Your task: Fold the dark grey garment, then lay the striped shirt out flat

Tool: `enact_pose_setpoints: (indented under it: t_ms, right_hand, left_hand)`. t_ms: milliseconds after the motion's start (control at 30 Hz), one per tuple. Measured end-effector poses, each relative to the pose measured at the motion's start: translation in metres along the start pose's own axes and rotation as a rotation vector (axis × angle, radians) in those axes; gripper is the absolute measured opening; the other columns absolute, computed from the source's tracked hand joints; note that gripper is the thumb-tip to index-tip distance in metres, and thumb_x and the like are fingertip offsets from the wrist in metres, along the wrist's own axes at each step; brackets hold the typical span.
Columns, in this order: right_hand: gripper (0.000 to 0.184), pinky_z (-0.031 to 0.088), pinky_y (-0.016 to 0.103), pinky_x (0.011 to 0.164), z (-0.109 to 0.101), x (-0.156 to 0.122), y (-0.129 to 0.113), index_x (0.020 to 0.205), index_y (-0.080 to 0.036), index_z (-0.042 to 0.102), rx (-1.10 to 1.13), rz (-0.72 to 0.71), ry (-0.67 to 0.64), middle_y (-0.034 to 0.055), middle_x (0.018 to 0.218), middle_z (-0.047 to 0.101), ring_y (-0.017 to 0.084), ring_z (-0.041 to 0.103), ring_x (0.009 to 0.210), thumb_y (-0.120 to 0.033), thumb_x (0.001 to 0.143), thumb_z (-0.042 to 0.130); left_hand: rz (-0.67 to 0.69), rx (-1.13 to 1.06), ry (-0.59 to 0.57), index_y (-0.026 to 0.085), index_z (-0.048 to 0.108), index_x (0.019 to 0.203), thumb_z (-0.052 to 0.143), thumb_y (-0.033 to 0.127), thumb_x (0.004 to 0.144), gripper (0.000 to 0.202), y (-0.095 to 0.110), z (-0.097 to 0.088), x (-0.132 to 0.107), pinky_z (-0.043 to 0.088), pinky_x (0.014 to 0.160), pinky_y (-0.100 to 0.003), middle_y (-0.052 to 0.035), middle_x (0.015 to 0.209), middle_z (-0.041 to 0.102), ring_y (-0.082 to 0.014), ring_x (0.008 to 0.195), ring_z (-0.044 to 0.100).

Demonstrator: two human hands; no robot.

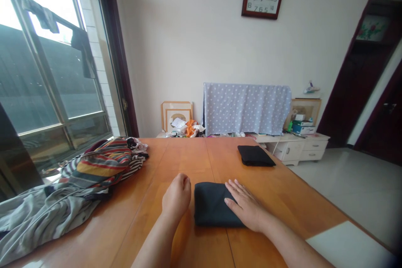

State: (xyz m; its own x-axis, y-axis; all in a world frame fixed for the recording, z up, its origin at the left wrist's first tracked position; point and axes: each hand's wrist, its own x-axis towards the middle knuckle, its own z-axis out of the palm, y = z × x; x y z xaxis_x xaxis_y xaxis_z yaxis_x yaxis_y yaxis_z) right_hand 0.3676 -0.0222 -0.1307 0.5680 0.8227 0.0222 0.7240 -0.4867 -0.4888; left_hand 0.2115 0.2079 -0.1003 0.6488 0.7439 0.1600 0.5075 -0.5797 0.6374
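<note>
While the right hand lies open and flat, fingers spread on a folded dark garment, the left hand sits closed in a loose fist just beside that garment, holding nothing. Beyond it on the wooden table, a second folded black piece lies done; to its left, striped clothes and a grey garment lie heaped, unfolded.

Right hand hides part of the folded dark cloth; that far clutter seems too small to read!
</note>
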Motion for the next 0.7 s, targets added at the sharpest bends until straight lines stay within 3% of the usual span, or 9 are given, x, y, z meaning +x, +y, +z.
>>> enact_pose_setpoints:
  t_ms: [100, 200, 400, 533, 600, 700]
  right_hand:
    - [0.076, 0.007, 0.042, 0.125, 0.002, 0.001, 0.001, 0.157, -0.026, 0.025, -0.014, 0.001, -0.001, 0.0021, 0.165, 0.02, 0.023, 0.008, 0.153, -0.069, 0.095, 0.028]
    - [0.076, 0.008, 0.043, 0.124, 0.004, 0.003, 0.003, 0.157, -0.025, 0.027, -0.021, -0.007, 0.003, 0.003, 0.164, 0.021, 0.024, 0.008, 0.153, -0.069, 0.094, 0.029]
    - [0.077, 0.009, 0.043, 0.125, 0.007, 0.005, 0.004, 0.156, -0.023, 0.028, -0.056, -0.013, -0.003, 0.0042, 0.164, 0.023, 0.023, 0.008, 0.153, -0.069, 0.094, 0.028]
    - [0.077, 0.009, 0.043, 0.125, 0.006, 0.005, 0.001, 0.157, -0.022, 0.026, -0.09, -0.004, -0.018, 0.0033, 0.165, 0.021, 0.022, 0.007, 0.153, -0.069, 0.095, 0.026]
    - [0.078, 0.009, 0.042, 0.125, 0.006, 0.005, 0.0, 0.157, -0.022, 0.026, -0.108, -0.001, -0.023, 0.0033, 0.165, 0.02, 0.022, 0.007, 0.153, -0.069, 0.095, 0.024]
    - [0.08, 0.01, 0.041, 0.125, 0.006, 0.005, 0.0, 0.157, -0.021, 0.027, -0.122, -0.002, -0.028, 0.0035, 0.165, 0.021, 0.021, 0.008, 0.153, -0.07, 0.095, 0.024]
  left_hand:
    - [-0.133, -0.145, -0.188, 0.024, 0.059, 0.085, 0.047, 0.041, 0.09, 0.022, 0.0, 0.001, -0.004, 0.044, 0.07, -0.035, -0.0062, 0.075, 0.07, -0.0264, 0.076, 0.067]
    - [-0.153, -0.31, -0.333, 0.022, 0.059, 0.083, 0.054, 0.041, 0.086, 0.02, 0.001, 0.008, -0.008, 0.044, 0.061, -0.031, -0.0022, 0.06, 0.062, -0.021, 0.058, 0.062]
    - [-0.152, -0.626, -0.449, 0.02, 0.056, 0.103, 0.054, 0.058, 0.085, 0.042, 0.008, 0.016, -0.016, 0.042, 0.051, -0.022, 0.0012, 0.072, 0.062, -0.0116, 0.056, 0.057]
    - [-0.183, -0.624, -0.578, 0.017, 0.06, 0.088, 0.06, 0.071, 0.074, 0.056, 0.005, 0.01, -0.02, 0.036, 0.044, -0.023, 0.0026, 0.054, 0.054, -0.0125, 0.045, 0.051]
    - [-0.154, -0.588, -0.663, 0.016, 0.064, 0.085, 0.065, 0.07, 0.07, 0.056, 0.006, 0.005, -0.023, 0.032, 0.042, -0.022, 0.0038, 0.05, 0.052, -0.0117, 0.043, 0.048]
    - [-0.059, -0.667, -0.732, 0.018, 0.07, 0.097, 0.073, 0.052, 0.069, 0.044, 0.01, -0.002, -0.028, 0.035, 0.048, -0.02, 0.0031, 0.063, 0.062, -0.0108, 0.054, 0.054]
